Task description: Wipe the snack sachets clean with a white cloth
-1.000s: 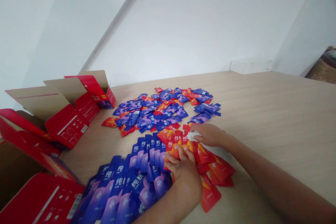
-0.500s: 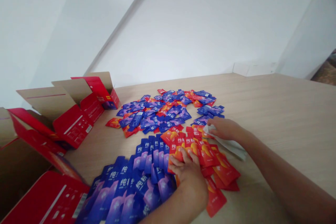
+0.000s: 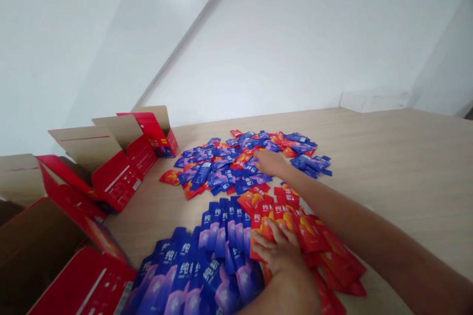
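Observation:
My left hand [image 3: 279,251] lies flat with fingers spread on a fanned row of red sachets [image 3: 295,229], beside a fanned row of blue sachets [image 3: 207,256] at the near edge. My right hand [image 3: 269,162] reaches forward into the loose pile of mixed blue and red sachets [image 3: 244,160] on the wooden table [image 3: 399,167]. Its fingers rest on the pile and are partly hidden; I cannot tell whether they hold a sachet.
Open red cardboard boxes [image 3: 121,157] with raised flaps stand at the left, and another red box [image 3: 70,275] lies at the near left corner. White walls rise behind the table. A low white block [image 3: 373,100] sits at the far right edge.
My right hand has moved from the red row forward and left into the loose pile. The white thing it held is no longer visible. My left hand stays on the red sachets.

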